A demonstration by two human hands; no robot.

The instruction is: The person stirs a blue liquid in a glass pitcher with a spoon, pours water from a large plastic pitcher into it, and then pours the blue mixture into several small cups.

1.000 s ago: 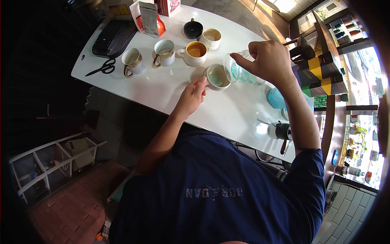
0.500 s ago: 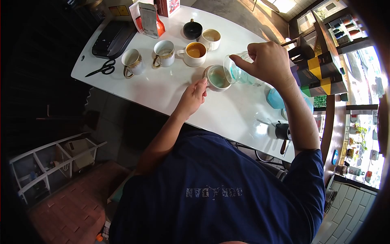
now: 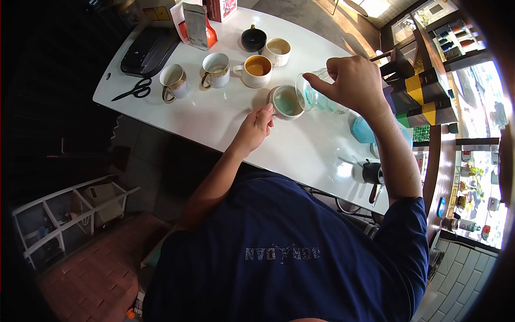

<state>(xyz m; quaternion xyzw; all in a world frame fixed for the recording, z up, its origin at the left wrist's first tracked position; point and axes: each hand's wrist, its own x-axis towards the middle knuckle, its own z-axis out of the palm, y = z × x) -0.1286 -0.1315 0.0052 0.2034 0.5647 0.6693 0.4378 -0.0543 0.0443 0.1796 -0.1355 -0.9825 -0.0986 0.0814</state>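
My left hand (image 3: 256, 127) is closed on the handle of a white cup (image 3: 288, 102) with a pale green inside, which is tilted towards the right. At that cup's rim is the mouth of a clear glass vessel (image 3: 322, 101), lying tipped on its side in my right hand (image 3: 354, 80). My right fingers are wrapped round it, the thumb pointing left. Just beyond the green cup stands a white mug with an orange inside (image 3: 257, 70). Whether liquid is running between vessel and cup is too small to tell.
On the white table (image 3: 214, 126) stand two white-and-brown mugs (image 3: 175, 82) (image 3: 217, 71), a cream cup (image 3: 278, 51) and a black cup (image 3: 254, 39). Scissors (image 3: 137, 91) lie left, near a black device (image 3: 150, 51). A blue object (image 3: 362, 130) and dark pot (image 3: 371, 172) stand right.
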